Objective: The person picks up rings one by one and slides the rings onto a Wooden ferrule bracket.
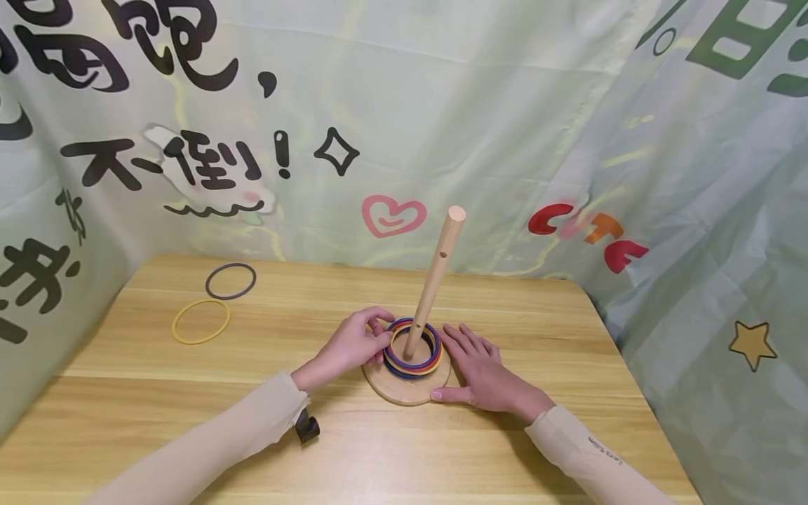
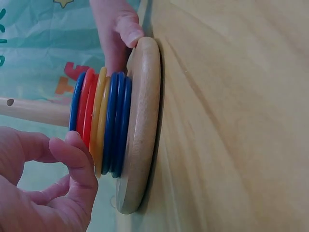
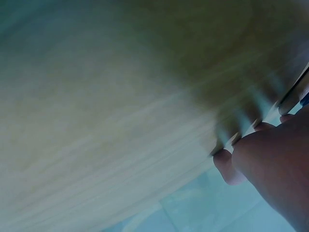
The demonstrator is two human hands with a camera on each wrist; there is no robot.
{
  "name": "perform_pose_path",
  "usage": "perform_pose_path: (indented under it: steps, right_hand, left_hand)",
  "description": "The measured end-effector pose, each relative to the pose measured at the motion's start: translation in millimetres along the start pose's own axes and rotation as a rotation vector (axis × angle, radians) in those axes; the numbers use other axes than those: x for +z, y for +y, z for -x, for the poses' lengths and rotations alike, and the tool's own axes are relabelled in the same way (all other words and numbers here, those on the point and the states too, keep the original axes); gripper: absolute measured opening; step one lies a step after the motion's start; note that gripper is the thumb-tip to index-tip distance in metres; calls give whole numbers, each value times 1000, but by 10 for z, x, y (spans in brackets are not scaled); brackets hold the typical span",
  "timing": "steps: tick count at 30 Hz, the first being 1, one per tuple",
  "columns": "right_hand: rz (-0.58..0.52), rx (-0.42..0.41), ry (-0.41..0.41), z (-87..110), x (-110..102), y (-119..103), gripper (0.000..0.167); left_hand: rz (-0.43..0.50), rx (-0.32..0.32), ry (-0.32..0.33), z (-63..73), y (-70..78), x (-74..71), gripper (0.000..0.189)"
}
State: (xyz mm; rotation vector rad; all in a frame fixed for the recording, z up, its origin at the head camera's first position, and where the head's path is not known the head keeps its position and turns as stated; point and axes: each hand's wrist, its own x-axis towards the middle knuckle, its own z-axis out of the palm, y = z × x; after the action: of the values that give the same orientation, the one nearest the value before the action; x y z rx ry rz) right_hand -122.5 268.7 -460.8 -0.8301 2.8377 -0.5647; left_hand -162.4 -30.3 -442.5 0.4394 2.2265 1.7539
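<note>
A pale wooden pole (image 1: 435, 280) rises from a round wooden base (image 1: 410, 395). Several rings circle it in a stack: a blue ring (image 2: 75, 108) on top, then red rings (image 2: 89, 113), yellow rings (image 2: 99, 125) and darker blue rings (image 2: 116, 128) lowest. At the stack's left rim, my left hand (image 1: 353, 342) holds the top blue ring with curled thumb and fingers, which hide part of its edge. My right hand (image 1: 480, 375) lies with fingers spread along the base's right side, thumb at the rim. The right wrist view shows it only partly.
On the wooden table (image 1: 543, 449), a dark purple-blue ring (image 1: 231, 297) and a yellow ring (image 1: 200, 341) lie flat at the back left. A printed cloth (image 1: 454, 126) hangs behind and beside the table. A small black device (image 1: 307, 428) shows beneath the left wrist.
</note>
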Motion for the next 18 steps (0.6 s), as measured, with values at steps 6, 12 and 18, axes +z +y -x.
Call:
perform_pose_path:
  steps: [6, 12, 18]
  right_hand:
    - [-12, -4, -2, 0, 4, 1, 107]
    - [-8, -4, -6, 0, 5, 9, 109]
    - [3, -7, -3, 6, 5, 9, 109]
  left_hand:
    - [32, -9, 26, 128, -69, -96, 31]
    - [9, -11, 92, 333, -163, -390, 37]
    - [-32, -28, 159, 573, -307, -744, 39]
